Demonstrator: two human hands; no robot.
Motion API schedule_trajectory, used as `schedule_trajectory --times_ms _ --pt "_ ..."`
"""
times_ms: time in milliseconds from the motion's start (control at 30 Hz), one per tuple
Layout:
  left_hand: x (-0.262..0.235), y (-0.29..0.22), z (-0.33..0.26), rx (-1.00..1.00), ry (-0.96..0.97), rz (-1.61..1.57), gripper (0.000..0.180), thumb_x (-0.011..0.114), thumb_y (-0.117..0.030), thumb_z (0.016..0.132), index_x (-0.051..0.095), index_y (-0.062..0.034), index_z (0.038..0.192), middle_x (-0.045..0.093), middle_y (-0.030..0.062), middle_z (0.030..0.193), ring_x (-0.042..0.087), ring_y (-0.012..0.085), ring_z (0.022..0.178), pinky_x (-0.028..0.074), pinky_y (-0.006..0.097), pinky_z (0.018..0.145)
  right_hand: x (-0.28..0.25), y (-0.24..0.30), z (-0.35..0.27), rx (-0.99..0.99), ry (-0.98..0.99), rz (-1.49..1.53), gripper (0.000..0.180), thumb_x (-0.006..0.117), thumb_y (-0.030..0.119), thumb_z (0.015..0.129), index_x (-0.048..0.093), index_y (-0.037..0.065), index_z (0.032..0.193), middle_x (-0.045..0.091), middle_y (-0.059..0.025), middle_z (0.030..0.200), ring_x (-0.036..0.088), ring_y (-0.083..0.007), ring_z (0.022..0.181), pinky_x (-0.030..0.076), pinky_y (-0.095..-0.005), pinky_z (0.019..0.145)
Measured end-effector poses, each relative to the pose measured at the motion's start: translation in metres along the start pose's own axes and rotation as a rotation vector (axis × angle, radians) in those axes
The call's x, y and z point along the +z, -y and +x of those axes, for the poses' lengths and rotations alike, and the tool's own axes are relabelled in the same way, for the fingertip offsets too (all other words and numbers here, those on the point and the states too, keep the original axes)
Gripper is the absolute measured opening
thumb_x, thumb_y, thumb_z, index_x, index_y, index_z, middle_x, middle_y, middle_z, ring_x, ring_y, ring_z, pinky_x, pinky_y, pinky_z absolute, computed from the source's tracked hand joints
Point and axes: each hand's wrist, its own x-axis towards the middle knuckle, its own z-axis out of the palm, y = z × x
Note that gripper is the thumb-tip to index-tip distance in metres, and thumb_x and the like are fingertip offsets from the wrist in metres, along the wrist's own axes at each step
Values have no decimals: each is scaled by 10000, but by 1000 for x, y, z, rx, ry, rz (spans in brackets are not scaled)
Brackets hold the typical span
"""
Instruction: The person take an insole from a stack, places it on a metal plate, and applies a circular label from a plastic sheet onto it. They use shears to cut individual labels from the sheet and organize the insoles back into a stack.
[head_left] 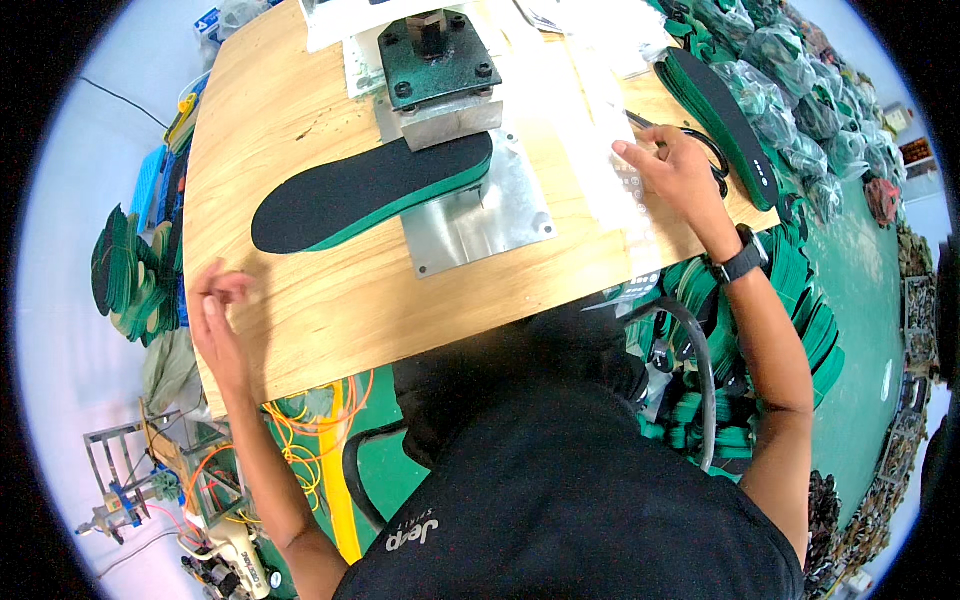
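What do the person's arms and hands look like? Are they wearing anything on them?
Both forearms are bare, with no gloves on the left hand or the right hand. A black wristwatch sits on the right wrist. Short black sleeves of a black T-shirt end high on the arms.

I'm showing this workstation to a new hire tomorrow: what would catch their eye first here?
First, the long black insole with a green edge, lying across the wooden table with one end under the dark metal press head on a shiny steel plate. Next, the right hand resting on a clear plastic strip at the table's right edge, while the left hand hovers open at its left edge. Piles of green insoles crowd the right side.
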Motion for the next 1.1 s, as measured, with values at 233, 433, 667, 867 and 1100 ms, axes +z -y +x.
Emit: schedule_trajectory --times_ms 233,433,667,867,1100 --pt "138 -85 -3 122 406 -28 163 583 -150 873 662 -42 967 610 1 780 505 73 694 422 238 606 14 -7 24 2 154 239 370 703 337 767 613 -17 706 595 -62 602 537 -153 545 435 -309 532" --pt "221 -112 8 -308 639 -410 402 415 -333 979 655 -15 926 628 67 834 515 121 658 406 228 604 -14 47 -42 29 379 690 242 643 222 863 598 60 689 476 64 533 386 -12 454 275 -200 417" --pt "256 -121 -11 -436 508 -715 275 542 -239 925 611 19 990 658 68 853 610 127 774 475 255 682 -6 52 -124 -392 539 458 203 598 209 860 600 29 765 559 -203 667 569 -338 591 455 -381 568" --pt "228 -102 -33 -408 352 -938 162 555 -141 882 590 8 933 605 46 746 520 84 554 411 207 490 -17 -45 -50 -387 -327 69 285 535 47 779 551 -39 1050 600 -206 917 573 -367 880 469 -440 798" --pt "218 -109 -36 -462 229 -738 126 542 -124 889 587 -11 856 583 39 669 485 88 482 389 200 455 -47 -77 2 -188 18 -158 525 622 93 712 474 -35 1200 578 -195 910 571 -311 868 462 -370 794"
